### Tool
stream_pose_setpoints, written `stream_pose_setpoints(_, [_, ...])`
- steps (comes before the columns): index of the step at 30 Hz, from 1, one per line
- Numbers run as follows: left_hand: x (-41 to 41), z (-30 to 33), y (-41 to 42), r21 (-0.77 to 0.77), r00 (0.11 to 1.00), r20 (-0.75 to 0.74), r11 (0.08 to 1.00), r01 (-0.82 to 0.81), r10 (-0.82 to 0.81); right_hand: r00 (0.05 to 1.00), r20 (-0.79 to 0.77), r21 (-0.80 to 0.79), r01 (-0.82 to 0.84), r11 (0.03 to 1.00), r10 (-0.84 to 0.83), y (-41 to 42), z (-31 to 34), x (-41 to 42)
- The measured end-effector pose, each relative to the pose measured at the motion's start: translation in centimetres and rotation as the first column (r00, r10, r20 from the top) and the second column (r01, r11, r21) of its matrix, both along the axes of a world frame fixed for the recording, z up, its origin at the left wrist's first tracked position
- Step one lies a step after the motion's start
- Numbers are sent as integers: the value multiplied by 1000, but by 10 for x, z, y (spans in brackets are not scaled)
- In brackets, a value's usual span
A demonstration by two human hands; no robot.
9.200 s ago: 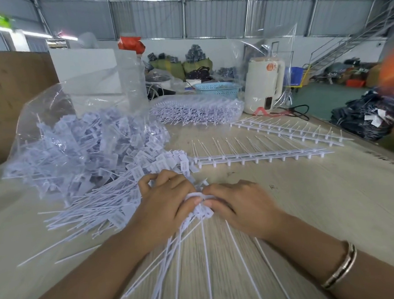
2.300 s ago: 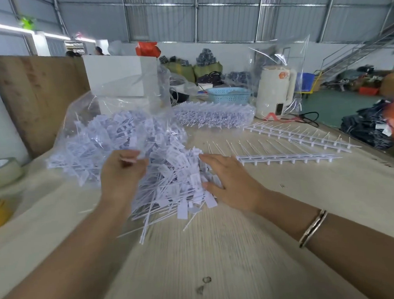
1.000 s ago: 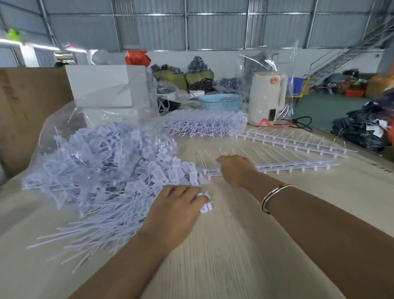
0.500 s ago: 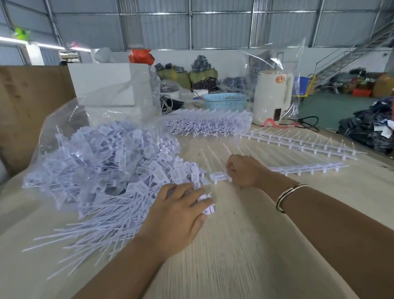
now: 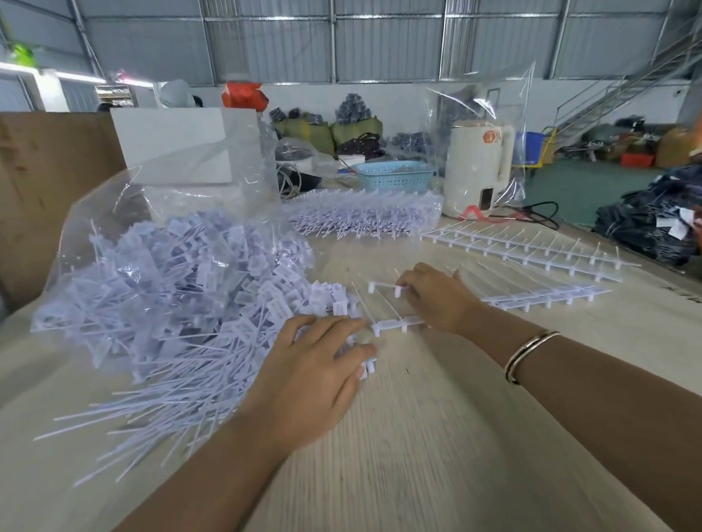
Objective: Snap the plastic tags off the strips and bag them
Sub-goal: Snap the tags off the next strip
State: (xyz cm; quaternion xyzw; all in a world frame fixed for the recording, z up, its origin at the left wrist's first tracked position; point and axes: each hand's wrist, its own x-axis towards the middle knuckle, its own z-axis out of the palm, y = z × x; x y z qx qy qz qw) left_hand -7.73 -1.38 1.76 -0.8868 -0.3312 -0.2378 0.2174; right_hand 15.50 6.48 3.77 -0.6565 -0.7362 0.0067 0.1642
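Plywood board (image 5: 24, 197): standing upright at the far left edge of the counter (image 5: 436, 446).
Clear plastic bag (image 5: 130, 223): lying open at left, holding a heap of loose white tags (image 5: 185, 294); long thin tails are spilling out toward the near side.
White box (image 5: 183, 148): sitting behind the bag.
Left hand (image 5: 307, 377): resting palm down at the near right edge of the heap, fingers spread and relaxed, touching a few loose tags, grasping nothing visibly.
Tag strip (image 5: 399, 324): lying just right of the left hand; its far end is running on toward the right.
Right hand (image 5: 438, 297): lying over that strip, fingers curling round it. A bracelet (image 5: 530, 353) is circling the wrist.
Bundle of strips (image 5: 362, 219): lying far centre, wrapped in clear plastic.
Blue basket (image 5: 393, 175): sitting behind the bundle.
White kettle (image 5: 475, 170): standing far right of centre.
Further strips (image 5: 527, 249): lying flat at far right.
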Motion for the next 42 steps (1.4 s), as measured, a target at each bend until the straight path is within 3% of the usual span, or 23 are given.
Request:
stream_pose_setpoints(4, [-1, -2, 1, -4, 1000, -14, 1000, -15, 15, 998, -45, 196, 62, 979, -54, 1, 11, -5])
stream_pose_setpoints(7, [-2, -4, 2, -20, 999, -25, 999, -29, 28, 999, -42, 366, 12, 931, 4, -3, 22, -5])
stream_pose_setpoints(10, [-2, -4, 1, -20, 1000, -17, 1000, -21, 21, 979, -169, 557, 3, 831, 110, -13, 42, -9])
stream_pose_setpoints(12, [-1, -2, -1, -45, 999, 46, 999, 14, -12, 950, -254, 662, 35, 748, 181, -25, 56, -14])
stream_pose_setpoints(16, [0, 5, -7, -104, 941, 333, 990, 100, -60, 870, -330, 771, 25, 636, 366, -55, 68, -21])
stream_pose_setpoints(21, [2, 7, -13, -150, 954, 294, 984, 99, -51, 980, -84, 728, -64, 683, 182, -70, 79, -7])
stream_pose_setpoints(25, [10, 19, -11, -314, 854, 519, 924, 221, -28, 945, 51, 748, -250, 615, 322, -78, 85, -2])
stream_pose_setpoints(27, [15, 26, -8, -357, 789, 614, 903, 240, 33, 949, 42, 708, -248, 661, 311, -78, 86, -3])
stream_pose_setpoints(30, [20, 40, -8, -255, 713, 699, 951, 175, 56, 944, 123, 520, -323, 791, 305, -77, 76, -3])
stream_pose_setpoints(33, [29, 50, -11, -208, 798, 602, 972, 109, 39, 891, 154, 407, -451, 794, 427, -82, 56, -9])
stream_pose_setpoints(36, [31, 52, -8, -168, 883, 465, 986, 15, 66, 883, 27, 394, -440, 807, 468, -83, 38, -11])
stream_pose_setpoints(38, [27, 53, -6, -130, 895, 444, 991, 11, 48, 905, -35, 347, -387, 854, 424, -84, 29, 1])
stream_pose_setpoints(42, [15, 53, 1, -101, 865, 500, 995, 9, 43, 954, 40, 226, -298, 927, 297, -89, 9, 40])
